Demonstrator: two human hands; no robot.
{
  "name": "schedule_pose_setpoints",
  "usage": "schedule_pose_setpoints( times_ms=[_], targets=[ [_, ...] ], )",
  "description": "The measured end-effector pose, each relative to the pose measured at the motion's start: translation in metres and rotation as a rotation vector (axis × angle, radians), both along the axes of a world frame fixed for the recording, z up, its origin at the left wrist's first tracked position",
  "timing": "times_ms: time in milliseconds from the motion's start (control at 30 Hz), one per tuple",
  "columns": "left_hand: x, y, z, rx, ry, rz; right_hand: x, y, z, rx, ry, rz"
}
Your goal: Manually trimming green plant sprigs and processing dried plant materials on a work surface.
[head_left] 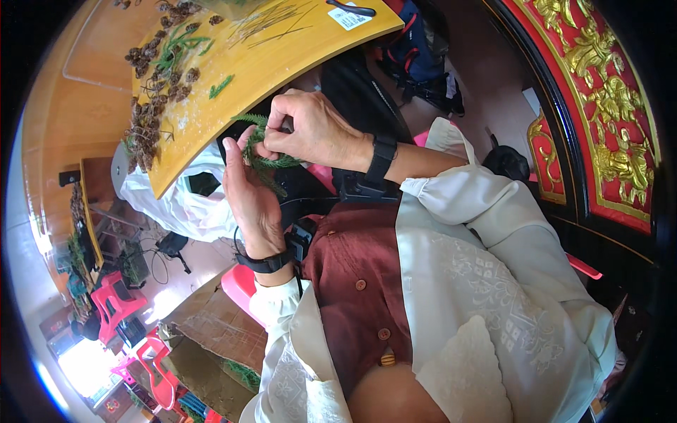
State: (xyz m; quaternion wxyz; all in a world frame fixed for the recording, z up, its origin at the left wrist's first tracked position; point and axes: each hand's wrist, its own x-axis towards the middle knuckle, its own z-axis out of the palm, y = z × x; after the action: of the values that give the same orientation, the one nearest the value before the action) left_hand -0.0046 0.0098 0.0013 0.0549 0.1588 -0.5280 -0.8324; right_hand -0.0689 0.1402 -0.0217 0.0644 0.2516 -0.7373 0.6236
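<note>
Near the table's edge, in front of my chest, both hands are closed on a green artificial pine sprig (281, 163). My left hand (252, 201) supports it from the left, with its thumb pointing up. My right hand (314, 127) pinches at its middle with thumb and bent fingers. Whether something thin is also in that pinch is hidden. On the yellow wooden table (261, 81) lie brown pine cones (144, 120), a small loose green sprig (220, 87) and a larger green bunch (173, 53).
Several thin dark wires (271, 25) lie at the table's far side, near a white label (350, 15). A white plastic bag (151, 194) hangs below the table's left corner. An open cardboard box (222, 317) stands lower left, near pink stools (116, 303). A red-and-gold carved panel (613, 134) rises right.
</note>
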Motion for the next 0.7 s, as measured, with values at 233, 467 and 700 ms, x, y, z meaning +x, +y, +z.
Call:
schedule_pose_setpoints(
  times_ms=[233,467,700],
  targets=[
    [-0.005,0.0,0.0,0.223,-0.174,0.067,0.003,-0.001,0.001,0.109,0.227,-0.064],
    [-0.004,-0.018,-0.014,0.16,-0.119,0.015,0.006,-0.003,0.0,0.153,0.354,-0.036],
    [-0.005,-0.023,-0.007,0.226,-0.081,0.064,0.002,0.001,0.005,0.15,0.383,0.14]
  ],
)
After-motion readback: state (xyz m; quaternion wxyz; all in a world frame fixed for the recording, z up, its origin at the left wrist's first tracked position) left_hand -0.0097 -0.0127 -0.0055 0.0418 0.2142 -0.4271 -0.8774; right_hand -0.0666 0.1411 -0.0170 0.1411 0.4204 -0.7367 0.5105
